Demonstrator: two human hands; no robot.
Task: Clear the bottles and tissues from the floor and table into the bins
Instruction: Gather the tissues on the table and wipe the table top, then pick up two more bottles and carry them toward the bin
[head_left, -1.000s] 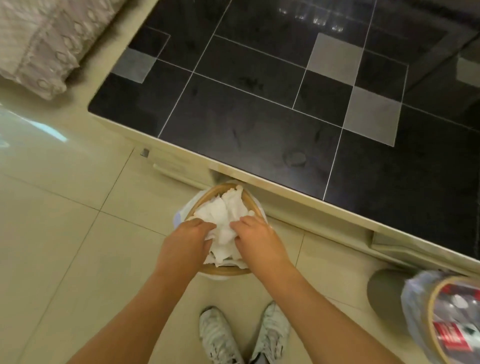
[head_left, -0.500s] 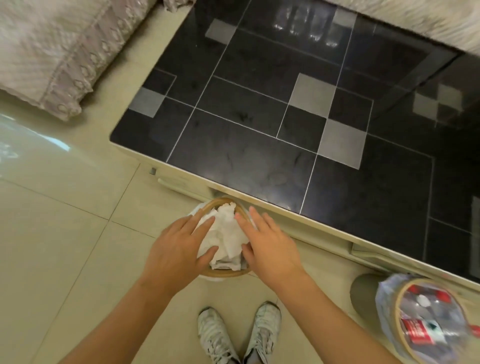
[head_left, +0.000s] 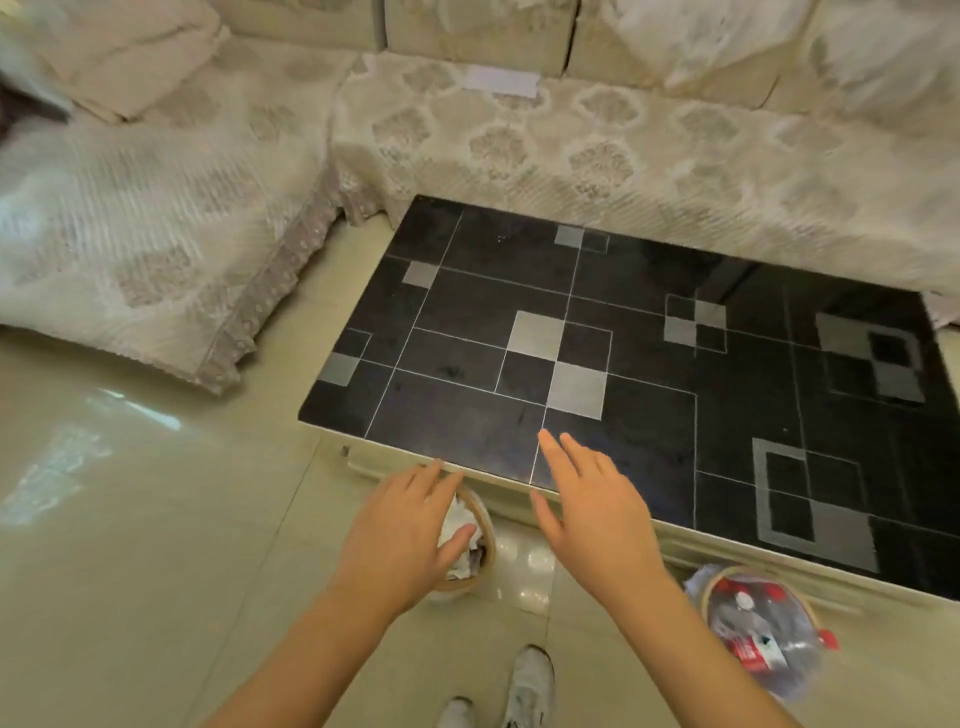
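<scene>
Tissues (head_left: 460, 540) fill a small round bin (head_left: 480, 569) on the floor, tucked against the near edge of the black tiled table (head_left: 649, 338). Above that bin the left hand (head_left: 402, 540) hangs with fingers spread, holding nothing. Beside it the right hand (head_left: 597, 512) is likewise flat and empty over the table's front edge. Bottles (head_left: 753, 631) with red labels lie in a second bin (head_left: 711, 597) to the right, by the same table edge.

Both hands, left (head_left: 402, 540) & right (head_left: 592, 506), hovering open over tissue bin (head_left: 470, 582); bottle bin (head_left: 727, 577) sitting nearby on floor (head_left: 156, 519).
</scene>
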